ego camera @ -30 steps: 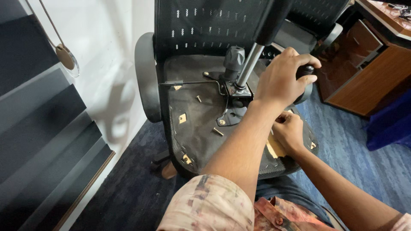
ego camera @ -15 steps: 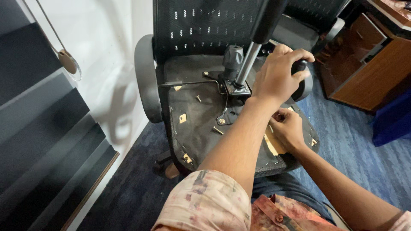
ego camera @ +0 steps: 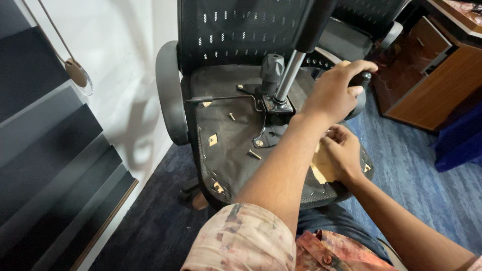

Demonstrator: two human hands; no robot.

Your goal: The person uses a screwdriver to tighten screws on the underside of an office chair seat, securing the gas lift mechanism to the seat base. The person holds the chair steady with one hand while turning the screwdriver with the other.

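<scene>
A black office chair lies tipped over, the underside of its seat (ego camera: 226, 150) facing me. A chrome gas cylinder (ego camera: 286, 80) rises from the metal mechanism plate (ego camera: 268, 108) at the seat's middle. My left hand (ego camera: 336, 93) is wrapped around the black right armrest (ego camera: 362, 79). My right hand (ego camera: 344, 155) rests on the seat's underside beside a torn patch showing bare wood (ego camera: 319, 173). Its fingertips are pinched together, and whether they hold anything is hidden. A thin metal lever (ego camera: 221, 99) sticks out left of the plate. Loose screws (ego camera: 253, 154) lie on the fabric.
The chair's other armrest (ego camera: 168, 95) is next to a white wall (ego camera: 115, 60). Dark steps (ego camera: 45, 150) run down the left. A wooden cabinet (ego camera: 432, 85) stands at the right on blue carpet (ego camera: 416, 175). A second mesh chair (ego camera: 361, 25) is behind.
The view has shifted a little. Both hands stay where they were, the left on the armrest and the right by the torn patch.
</scene>
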